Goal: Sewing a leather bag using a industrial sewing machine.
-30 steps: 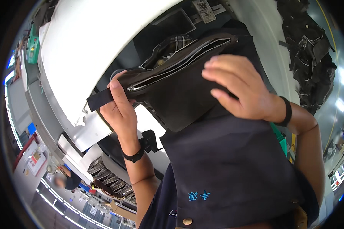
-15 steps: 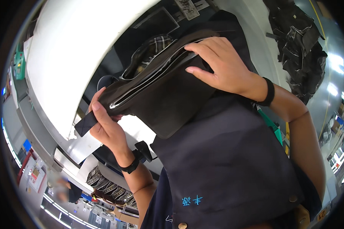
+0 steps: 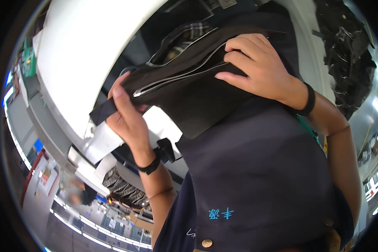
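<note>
Centrally, dark zippered bag (image 3: 199,107), zip (image 3: 185,75) parted, held up alongside right edge of white worktable (image 3: 92,38); left hand (image 3: 128,113) clamped on bag's left end; right hand (image 3: 256,65), apart from left, fingertips at zip opening, grip unclear; dark apron (image 3: 256,168) nearest wearer.

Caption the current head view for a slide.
Left hand grips one end of a dark zippered piece; the right hand is at its open zipper.

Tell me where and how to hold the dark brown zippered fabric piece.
Probably grip the dark brown fabric piece at both ends of its zippered edge, from left and right, thumbs uppermost: that edge is long and the silver metal zipper gapes between, so one-handed it might sag. The left hand pinches the left end.
</note>
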A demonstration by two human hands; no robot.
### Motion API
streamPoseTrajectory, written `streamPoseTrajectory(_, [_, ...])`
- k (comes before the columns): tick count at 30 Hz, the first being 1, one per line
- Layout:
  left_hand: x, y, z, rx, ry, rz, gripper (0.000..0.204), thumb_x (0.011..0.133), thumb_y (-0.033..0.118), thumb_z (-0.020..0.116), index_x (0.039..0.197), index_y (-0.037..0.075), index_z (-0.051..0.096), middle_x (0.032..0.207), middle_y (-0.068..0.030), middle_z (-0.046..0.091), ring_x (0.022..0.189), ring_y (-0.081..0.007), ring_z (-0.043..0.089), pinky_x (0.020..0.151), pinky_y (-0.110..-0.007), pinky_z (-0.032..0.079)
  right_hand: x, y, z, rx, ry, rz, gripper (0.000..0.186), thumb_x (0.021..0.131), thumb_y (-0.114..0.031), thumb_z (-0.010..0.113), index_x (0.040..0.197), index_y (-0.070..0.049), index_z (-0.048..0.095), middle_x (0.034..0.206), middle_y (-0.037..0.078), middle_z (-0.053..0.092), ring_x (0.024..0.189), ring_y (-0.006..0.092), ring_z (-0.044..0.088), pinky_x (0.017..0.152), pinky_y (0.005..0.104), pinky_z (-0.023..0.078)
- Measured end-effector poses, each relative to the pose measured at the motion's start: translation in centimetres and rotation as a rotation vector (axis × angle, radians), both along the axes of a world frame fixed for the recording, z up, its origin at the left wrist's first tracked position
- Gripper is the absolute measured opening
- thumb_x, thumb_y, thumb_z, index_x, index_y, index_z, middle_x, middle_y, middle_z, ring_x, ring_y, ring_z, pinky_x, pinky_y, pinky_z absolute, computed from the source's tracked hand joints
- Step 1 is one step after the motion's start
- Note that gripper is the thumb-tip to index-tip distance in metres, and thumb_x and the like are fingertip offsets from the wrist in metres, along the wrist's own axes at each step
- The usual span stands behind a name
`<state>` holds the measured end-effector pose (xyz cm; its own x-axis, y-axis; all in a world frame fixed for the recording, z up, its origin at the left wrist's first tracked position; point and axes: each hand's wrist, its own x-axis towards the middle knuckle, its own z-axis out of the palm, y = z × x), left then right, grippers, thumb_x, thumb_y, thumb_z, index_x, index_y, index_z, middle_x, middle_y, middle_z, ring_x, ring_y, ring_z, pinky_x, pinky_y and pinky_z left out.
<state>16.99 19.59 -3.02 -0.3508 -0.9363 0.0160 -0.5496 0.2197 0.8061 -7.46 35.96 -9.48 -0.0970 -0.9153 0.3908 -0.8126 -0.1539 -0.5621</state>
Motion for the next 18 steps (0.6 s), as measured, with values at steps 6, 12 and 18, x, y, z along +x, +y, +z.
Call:
streamPoseTrajectory(6, [-0.5, 0.4, -0.3, -0.055, -0.024, -0.026, 0.05, 0.114, 0.036, 0.041, 0.118, -0.001, 0.074, 0.081, -0.0008, 0.067, 0.057, -0.0024, 0.05, 0.051, -0.018, 0.041, 2.7, -3.1, 0.9, 0.102, -0.243, 0.209, 0.049, 0.093, -0.04, 0.074, 0.122, -0.002, 0.065, 0.114, 0.013, 0.067, 0.102, 0.0327, 0.064, 0.09, 0.0411, 0.052])
streamPoseTrajectory(12, [0.5, 0.7, 0.4, 0.026, 0.009, -0.071, 0.065, 0.114, 0.045, 0.028, 0.126, -0.003, 0.069, 0.091, -0.0063, 0.072, 0.069, -0.0074, 0.059, 0.061, -0.021, 0.047, 2.8, -7.7, 2.4, 0.701, -0.905, 0.387, 0.046, 0.099, -0.036, 0.071, 0.127, 0.0, 0.068, 0.108, 0.008, 0.072, 0.091, 0.0144, 0.066, 0.084, 0.0325, 0.053])
streamPoseTrajectory(18, [0.8, 0.8, -0.2, 0.117, 0.189, -0.013, 0.051, 0.113, 0.039, 0.039, 0.128, -0.001, 0.067, 0.121, -0.0123, 0.066, 0.082, -0.0107, 0.067, 0.057, -0.022, 0.053, 5.4, -9.8, 1.8, 0.749, -1.49, 0.436, 0.037, 0.102, -0.03, 0.068, 0.121, 0.001, 0.074, 0.113, 0.006, 0.075, 0.108, 0.0106, 0.066, 0.098, 0.0254, 0.049])
